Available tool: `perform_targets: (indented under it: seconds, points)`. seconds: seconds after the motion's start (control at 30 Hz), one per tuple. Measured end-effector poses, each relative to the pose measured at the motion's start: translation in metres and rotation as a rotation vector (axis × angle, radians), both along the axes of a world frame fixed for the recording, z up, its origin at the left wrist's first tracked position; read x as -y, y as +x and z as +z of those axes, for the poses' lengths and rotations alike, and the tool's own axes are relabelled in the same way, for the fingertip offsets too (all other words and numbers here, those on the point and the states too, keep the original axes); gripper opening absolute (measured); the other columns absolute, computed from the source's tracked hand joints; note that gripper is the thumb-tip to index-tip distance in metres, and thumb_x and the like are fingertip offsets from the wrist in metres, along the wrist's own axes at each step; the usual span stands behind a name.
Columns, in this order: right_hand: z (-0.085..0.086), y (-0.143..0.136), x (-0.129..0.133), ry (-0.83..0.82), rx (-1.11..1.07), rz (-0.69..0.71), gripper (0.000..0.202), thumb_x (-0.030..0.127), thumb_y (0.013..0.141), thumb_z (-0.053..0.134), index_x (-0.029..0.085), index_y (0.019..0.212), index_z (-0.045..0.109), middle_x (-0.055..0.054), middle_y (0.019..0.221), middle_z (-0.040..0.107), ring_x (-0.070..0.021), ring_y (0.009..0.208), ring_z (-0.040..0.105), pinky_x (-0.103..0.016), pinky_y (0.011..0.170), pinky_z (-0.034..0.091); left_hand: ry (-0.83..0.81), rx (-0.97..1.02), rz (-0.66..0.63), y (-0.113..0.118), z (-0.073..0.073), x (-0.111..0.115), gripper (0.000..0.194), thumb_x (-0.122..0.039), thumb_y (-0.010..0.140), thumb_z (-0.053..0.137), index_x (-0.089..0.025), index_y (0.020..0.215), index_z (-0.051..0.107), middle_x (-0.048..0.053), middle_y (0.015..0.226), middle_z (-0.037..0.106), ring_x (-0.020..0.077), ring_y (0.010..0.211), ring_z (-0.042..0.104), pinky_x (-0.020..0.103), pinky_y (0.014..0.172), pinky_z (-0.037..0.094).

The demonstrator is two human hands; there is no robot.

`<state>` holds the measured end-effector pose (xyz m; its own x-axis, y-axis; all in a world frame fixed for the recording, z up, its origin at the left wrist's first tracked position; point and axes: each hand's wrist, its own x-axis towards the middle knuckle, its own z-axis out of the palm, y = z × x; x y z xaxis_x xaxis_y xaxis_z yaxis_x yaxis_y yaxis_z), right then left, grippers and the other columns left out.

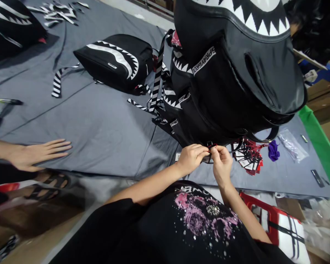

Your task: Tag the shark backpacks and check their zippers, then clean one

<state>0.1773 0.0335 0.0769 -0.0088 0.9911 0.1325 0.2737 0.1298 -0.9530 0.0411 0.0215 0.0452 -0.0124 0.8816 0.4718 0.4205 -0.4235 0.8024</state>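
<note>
My left hand [191, 158] and my right hand [222, 163] meet at the near edge of a pile of black backpacks [209, 106] with white shark-teeth prints. Both hands are closed in a pinch on a thin red cord [213, 145], beside a small black loop of the lowest bag. A dark tag partly shows under my fingers; the fingers hide most of it. To the right of my right hand lies a bunch of red, white and black hang tags [249, 157] with red cords.
Another black backpack [118, 62] lies on the grey-covered table [99, 121], its striped straps trailing. At left, another person's hand [41, 152] rests flat on the cloth. A purple bundle [273, 150], a clear plastic bag [293, 145] and a red stool [275, 216] are at right.
</note>
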Motion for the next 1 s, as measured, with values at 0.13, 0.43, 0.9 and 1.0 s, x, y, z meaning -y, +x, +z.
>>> perform_targets:
  seconds: [0.13, 0.43, 0.9, 1.0]
  points:
    - [-0.002, 0.004, -0.001, 0.007, 0.037, 0.022, 0.021, 0.04, 0.086, 0.061, 0.02, 0.081, 0.06, 0.0, 0.076, 0.06, -0.0147, 0.072, 0.054, -0.029, 0.068, 0.045, -0.044, -0.032, -0.012, 0.001, 0.003, -0.003, 0.018, -0.026, 0.094, 0.055, -0.019, 0.088, 0.07, 0.003, 0.084, 0.073, 0.0153, 0.078, 0.066, 0.028, 0.074, 0.051]
    - [-0.007, 0.006, -0.004, -0.006, -0.052, -0.006, 0.02, 0.038, 0.086, 0.063, 0.019, 0.081, 0.061, 0.003, 0.068, 0.055, -0.0117, 0.062, 0.048, -0.026, 0.061, 0.042, -0.104, -0.086, -0.036, 0.003, 0.002, -0.004, 0.017, -0.025, 0.093, 0.056, -0.019, 0.087, 0.07, 0.002, 0.083, 0.072, 0.0159, 0.078, 0.065, 0.028, 0.074, 0.049]
    - [-0.017, 0.022, -0.011, 0.272, 0.278, 0.128, 0.016, 0.033, 0.092, 0.058, 0.019, 0.083, 0.061, -0.002, 0.084, 0.061, -0.0167, 0.079, 0.057, -0.031, 0.075, 0.045, -0.275, -0.211, -0.056, 0.0, 0.016, -0.012, 0.007, -0.025, 0.088, 0.059, -0.02, 0.09, 0.064, 0.0, 0.089, 0.071, 0.0162, 0.083, 0.065, 0.026, 0.069, 0.044]
    - [-0.014, 0.02, -0.014, 0.382, 0.301, 0.203, 0.011, 0.028, 0.092, 0.059, 0.019, 0.085, 0.06, -0.004, 0.093, 0.061, -0.0178, 0.09, 0.058, -0.033, 0.082, 0.046, -0.288, -0.227, -0.009, 0.005, 0.013, -0.007, 0.014, -0.022, 0.09, 0.052, -0.021, 0.091, 0.067, 0.0, 0.092, 0.071, 0.0168, 0.085, 0.066, 0.026, 0.069, 0.044]
